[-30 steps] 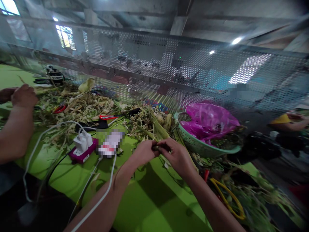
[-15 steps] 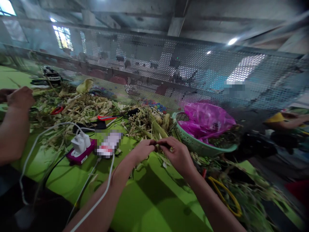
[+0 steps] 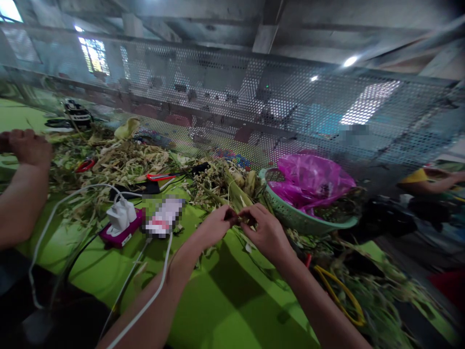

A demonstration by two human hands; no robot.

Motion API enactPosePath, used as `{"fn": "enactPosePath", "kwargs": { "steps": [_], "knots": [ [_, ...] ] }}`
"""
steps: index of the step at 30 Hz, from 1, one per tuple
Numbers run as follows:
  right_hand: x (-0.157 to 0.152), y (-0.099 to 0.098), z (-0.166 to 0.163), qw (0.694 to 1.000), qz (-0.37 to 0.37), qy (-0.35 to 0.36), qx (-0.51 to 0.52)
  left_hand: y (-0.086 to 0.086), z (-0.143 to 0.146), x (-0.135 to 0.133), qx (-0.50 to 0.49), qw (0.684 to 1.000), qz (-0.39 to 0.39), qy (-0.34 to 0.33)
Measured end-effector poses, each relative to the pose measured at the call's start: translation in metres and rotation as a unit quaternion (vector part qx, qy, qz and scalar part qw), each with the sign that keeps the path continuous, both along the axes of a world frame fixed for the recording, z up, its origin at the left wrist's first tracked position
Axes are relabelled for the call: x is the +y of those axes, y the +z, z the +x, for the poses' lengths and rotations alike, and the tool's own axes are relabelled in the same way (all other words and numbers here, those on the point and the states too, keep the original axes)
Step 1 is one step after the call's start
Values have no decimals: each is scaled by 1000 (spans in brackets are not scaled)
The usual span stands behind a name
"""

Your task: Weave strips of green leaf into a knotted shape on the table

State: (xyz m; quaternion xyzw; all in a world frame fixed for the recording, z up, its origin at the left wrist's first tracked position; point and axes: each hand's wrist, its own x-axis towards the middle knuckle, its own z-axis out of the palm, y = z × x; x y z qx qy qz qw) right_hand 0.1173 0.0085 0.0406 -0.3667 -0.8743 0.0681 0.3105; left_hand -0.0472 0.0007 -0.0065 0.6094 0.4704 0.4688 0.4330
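My left hand (image 3: 214, 227) and my right hand (image 3: 264, 231) meet above the bright green table (image 3: 225, 305), fingers pinched together on a small dark plant piece (image 3: 238, 219) between them. Just beyond them lies a pile of green stalks and dry husks (image 3: 225, 186). To the right of my hands stands a pale green basket (image 3: 301, 218) with a pink plastic bag (image 3: 312, 179) in it.
A purple power strip with white chargers (image 3: 121, 223) and white cables sits at left. Another person's arm and hand (image 3: 25, 160) work at the far left. Red-handled cutters (image 3: 160, 177) lie in the husks. Yellow-handled tool (image 3: 341, 295) lies at right. A perforated metal screen (image 3: 254, 106) backs the table.
My two hands have closed in on each other, the right hand's fingers now curled tighter over the piece. The other person's hand shifted slightly left.
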Motion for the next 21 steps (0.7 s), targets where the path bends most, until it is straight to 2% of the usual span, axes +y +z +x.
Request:
{"fn": "enactPosePath", "kwargs": {
  "steps": [4,10,13,17,21],
  "knots": [
    [4,-4,4,1000,10,-18,-16,2,0,-1,-10,1000,-7,-8],
    [6,3,8,1000,9,-25,-17,17,0,-8,-122,990,-60,-47],
    [6,5,10,999,15,-27,-16,23,-1,-12,-140,986,-81,-47],
    [6,1,10,999,27,-23,-22,18,1,-10,-126,988,-61,-57],
    [2,-1,6,999,20,-7,-27,6,2,-5,-58,997,-13,-56]
  ]
}}
